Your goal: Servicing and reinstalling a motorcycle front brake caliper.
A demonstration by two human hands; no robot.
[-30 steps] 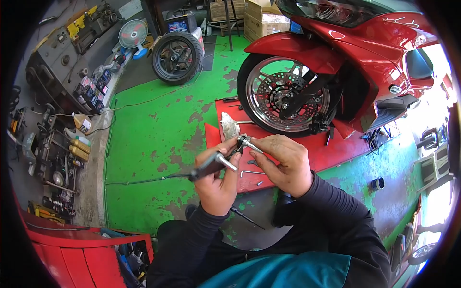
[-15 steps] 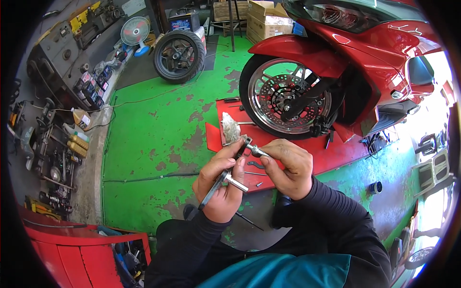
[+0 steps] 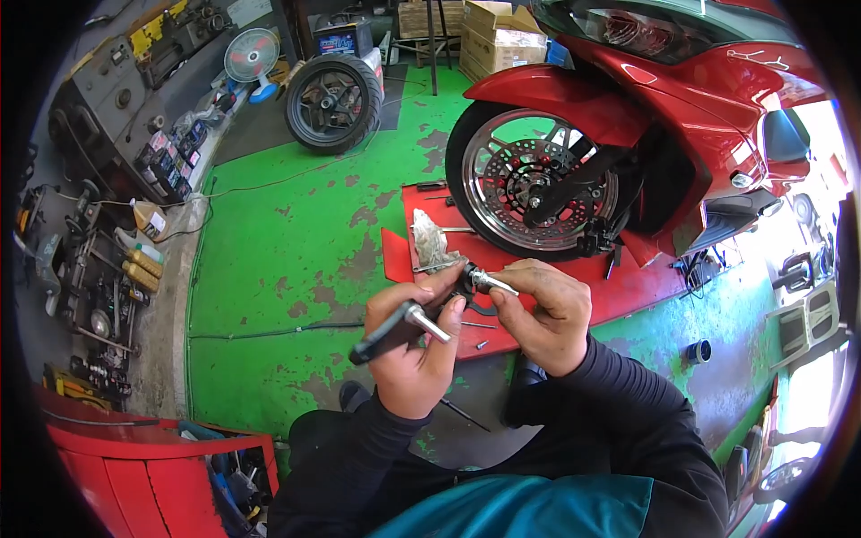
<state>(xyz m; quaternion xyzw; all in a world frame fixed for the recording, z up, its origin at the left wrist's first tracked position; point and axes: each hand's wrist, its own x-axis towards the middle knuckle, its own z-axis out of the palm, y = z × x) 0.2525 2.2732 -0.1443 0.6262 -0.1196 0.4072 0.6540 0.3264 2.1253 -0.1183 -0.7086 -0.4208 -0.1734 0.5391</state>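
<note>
My left hand (image 3: 414,368) is closed around a dark metal bracket (image 3: 387,332) that looks like a brake caliper bracket. One silver pin (image 3: 430,324) juts from its near end, pointing right. At the far end, another silver pin (image 3: 496,283) stands out past a dark collar. My right hand (image 3: 552,314) pinches this far pin between thumb and index finger. Both hands are held up over my lap, in front of the red motorcycle's front wheel (image 3: 538,184). My left fingers hide part of the bracket's middle.
A crumpled whitish rag or bag (image 3: 429,238) lies on the red mat (image 3: 619,300) beside the wheel, with tools around it. A loose wheel (image 3: 334,106) leans at the back. Near left stands a red tool cabinet (image 3: 134,484). A small dark cup (image 3: 700,351) sits to the right.
The bracket has turned in my left hand, so its near end sits higher and the pin points more downward. My right hand has shifted slightly right and stays at the far pin.
</note>
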